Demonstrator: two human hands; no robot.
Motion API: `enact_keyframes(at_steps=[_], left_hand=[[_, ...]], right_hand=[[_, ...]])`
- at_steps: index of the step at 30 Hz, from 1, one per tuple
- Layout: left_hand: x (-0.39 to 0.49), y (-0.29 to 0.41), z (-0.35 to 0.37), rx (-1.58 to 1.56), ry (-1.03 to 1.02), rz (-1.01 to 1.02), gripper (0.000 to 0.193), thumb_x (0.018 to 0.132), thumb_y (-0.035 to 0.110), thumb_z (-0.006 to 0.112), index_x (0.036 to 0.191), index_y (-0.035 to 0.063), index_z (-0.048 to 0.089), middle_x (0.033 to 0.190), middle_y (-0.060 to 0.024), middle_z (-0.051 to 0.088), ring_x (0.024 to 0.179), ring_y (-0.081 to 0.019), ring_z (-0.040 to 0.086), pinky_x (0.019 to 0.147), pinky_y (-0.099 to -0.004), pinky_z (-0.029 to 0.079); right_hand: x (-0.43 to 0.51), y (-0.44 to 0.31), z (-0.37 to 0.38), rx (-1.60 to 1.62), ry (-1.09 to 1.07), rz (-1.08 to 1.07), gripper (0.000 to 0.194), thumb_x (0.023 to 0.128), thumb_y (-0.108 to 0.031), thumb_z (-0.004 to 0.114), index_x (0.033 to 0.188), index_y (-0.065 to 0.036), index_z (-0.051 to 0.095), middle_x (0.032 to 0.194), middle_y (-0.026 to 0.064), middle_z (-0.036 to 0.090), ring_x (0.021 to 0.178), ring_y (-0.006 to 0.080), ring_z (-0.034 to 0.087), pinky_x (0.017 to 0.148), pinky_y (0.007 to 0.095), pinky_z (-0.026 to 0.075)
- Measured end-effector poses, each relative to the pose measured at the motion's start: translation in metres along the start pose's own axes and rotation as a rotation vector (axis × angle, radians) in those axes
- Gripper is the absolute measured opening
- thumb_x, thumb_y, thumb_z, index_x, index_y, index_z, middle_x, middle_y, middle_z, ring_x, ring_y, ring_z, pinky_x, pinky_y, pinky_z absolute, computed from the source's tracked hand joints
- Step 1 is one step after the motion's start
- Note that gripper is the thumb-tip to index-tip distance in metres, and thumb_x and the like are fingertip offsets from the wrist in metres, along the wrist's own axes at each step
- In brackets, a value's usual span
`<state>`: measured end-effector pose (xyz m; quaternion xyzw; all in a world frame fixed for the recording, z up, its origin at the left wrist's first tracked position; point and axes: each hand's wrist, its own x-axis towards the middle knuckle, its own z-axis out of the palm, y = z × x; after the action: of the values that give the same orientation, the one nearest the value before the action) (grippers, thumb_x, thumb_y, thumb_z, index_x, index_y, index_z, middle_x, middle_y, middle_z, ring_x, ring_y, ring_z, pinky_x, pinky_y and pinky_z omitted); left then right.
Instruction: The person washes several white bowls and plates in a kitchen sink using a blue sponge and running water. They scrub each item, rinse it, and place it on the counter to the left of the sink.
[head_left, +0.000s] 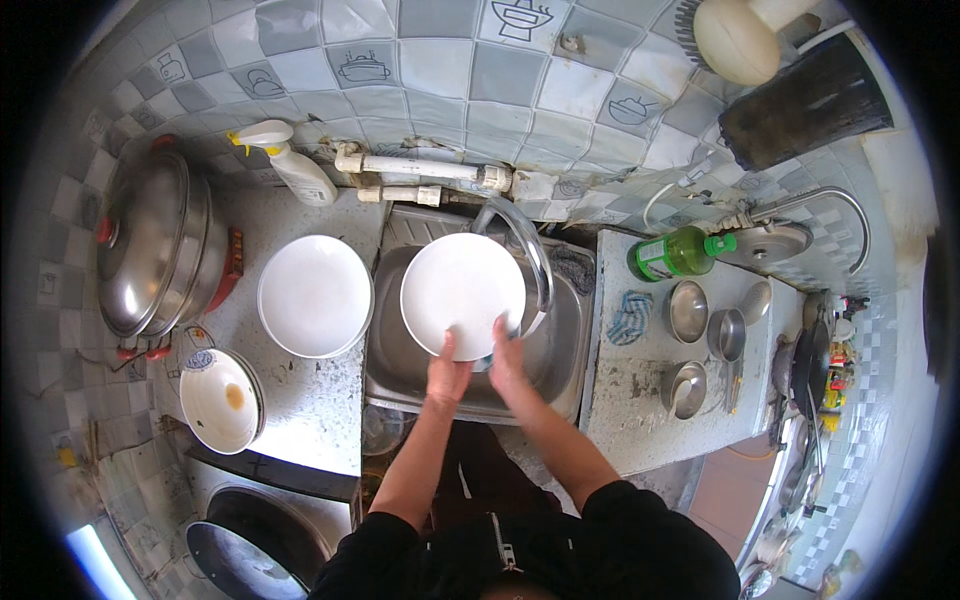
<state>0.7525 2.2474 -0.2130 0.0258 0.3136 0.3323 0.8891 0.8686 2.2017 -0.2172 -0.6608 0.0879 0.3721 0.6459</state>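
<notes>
A round white plate is held over the stainless steel sink, its upper face towards me. My left hand grips its near rim, thumb on top and the fingers hidden beneath. At the near right edge, my right hand has its thumb over the rim and looks slightly blurred. A small bluish-green patch shows under the plate between my hands; I cannot tell what it is. The curved metal faucet arches beside the plate, and water appears to run from its mouth just right of the rim.
Left counter: stacked white plates, stacked bowls, a spray bottle and a large lidded steamer pot. Right counter: a green detergent bottle, a striped cloth and metal bowls. A dark scouring pad lies at the sink's back corner.
</notes>
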Motion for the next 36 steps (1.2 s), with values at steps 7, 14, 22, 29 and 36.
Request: enact_keyframes(at_steps=[7, 14, 22, 29, 36], left_hand=[[0.045, 0.01, -0.026, 0.224, 0.113, 0.139, 0.037, 0.103, 0.021, 0.055, 0.134, 0.0007, 0.051, 0.122, -0.0109, 0.062, 0.114, -0.0238, 0.06, 0.099, -0.0401, 0.049], [0.043, -0.041, -0.05, 0.151, 0.374, -0.033, 0.037, 0.097, 0.017, 0.066, 0.126, -0.0016, 0.053, 0.11, -0.0096, 0.065, 0.099, -0.0205, 0.065, 0.088, -0.0418, 0.056], [0.066, 0.008, -0.022, 0.485, 0.296, -0.125, 0.05, 0.098, 0.046, 0.059, 0.12, 0.0003, 0.056, 0.115, -0.0168, 0.064, 0.098, -0.0284, 0.067, 0.08, -0.047, 0.06], [0.05, 0.032, 0.005, 0.232, 0.082, -0.214, 0.054, 0.104, 0.046, 0.045, 0.133, 0.0006, 0.048, 0.129, -0.0166, 0.058, 0.123, -0.0303, 0.055, 0.101, -0.0461, 0.05], [0.018, 0.025, -0.016, 0.205, -0.091, -0.138, 0.052, 0.107, 0.04, 0.04, 0.142, 0.0019, 0.043, 0.139, -0.012, 0.053, 0.13, -0.0278, 0.05, 0.112, -0.0451, 0.038]], right_hand=[[-0.001, 0.009, -0.035, -0.332, -0.016, -0.371, 0.048, 0.099, -0.039, 0.061, 0.111, 0.007, 0.066, 0.098, 0.0104, 0.07, 0.088, 0.0173, 0.063, 0.08, 0.0358, 0.049], [-0.004, 0.002, -0.041, 0.17, 0.006, -0.191, 0.032, 0.098, -0.023, 0.065, 0.111, 0.006, 0.066, 0.099, 0.0054, 0.068, 0.089, 0.0133, 0.06, 0.08, 0.0307, 0.048], [-0.02, -0.029, -0.048, -0.639, 0.012, -0.648, 0.026, 0.094, -0.011, 0.064, 0.117, 0.002, 0.064, 0.099, 0.0136, 0.07, 0.09, 0.0171, 0.065, 0.081, 0.0329, 0.051], [-0.046, -0.019, -0.007, -1.199, -0.586, -1.099, 0.06, 0.091, -0.017, 0.062, 0.144, 0.004, 0.041, 0.154, 0.0245, 0.031, 0.141, 0.0434, 0.033, 0.113, 0.0559, 0.031], [0.024, -0.038, 0.03, -1.176, -0.208, -1.078, 0.054, 0.1, -0.03, 0.047, 0.138, 0.008, 0.046, 0.149, 0.0245, 0.043, 0.142, 0.0436, 0.033, 0.118, 0.051, 0.025]])
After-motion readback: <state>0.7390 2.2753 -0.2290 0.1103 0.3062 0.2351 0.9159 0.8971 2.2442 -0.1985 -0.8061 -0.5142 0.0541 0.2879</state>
